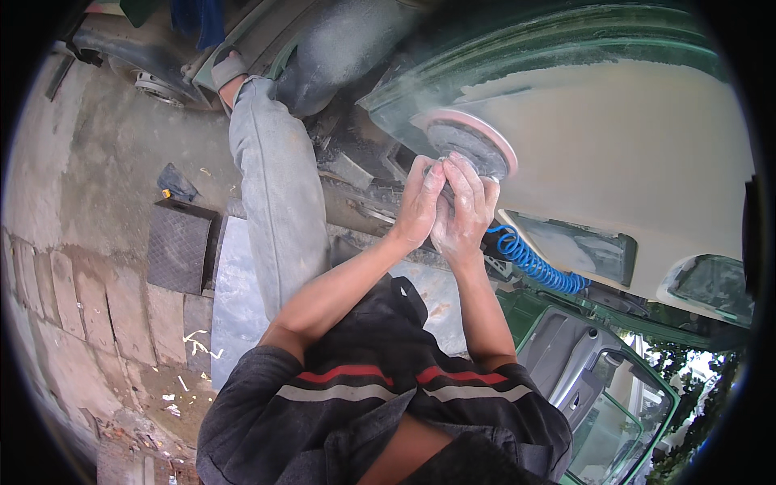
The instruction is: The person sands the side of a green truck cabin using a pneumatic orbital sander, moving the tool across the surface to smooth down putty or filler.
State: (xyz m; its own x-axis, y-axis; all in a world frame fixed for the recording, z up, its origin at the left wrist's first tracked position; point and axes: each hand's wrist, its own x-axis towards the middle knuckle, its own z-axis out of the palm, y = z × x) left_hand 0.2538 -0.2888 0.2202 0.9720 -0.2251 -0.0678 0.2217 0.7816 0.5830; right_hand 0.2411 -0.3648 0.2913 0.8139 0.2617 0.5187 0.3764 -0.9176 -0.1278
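My left hand [417, 202] and my right hand [462, 210] are closed together round a round sander [450, 136], dusted pale, with a pink-rimmed pad. The pad lies against a vehicle panel [598, 129] with beige, matte coating and green paint along its edge. The sander's body is mostly hidden by my fingers. A coiled blue air hose [529, 259] hangs to the right of my right hand, passing over a window-like opening [586, 246] in the panel.
My grey-trousered leg [275, 186] stretches up-left, foot on a sill. A dark checker-plate box [178, 250] and metal sheet [230, 291] lie on concrete ground [105, 162]. An open green door [606, 404] is lower right; a wheel [158, 89] is upper left.
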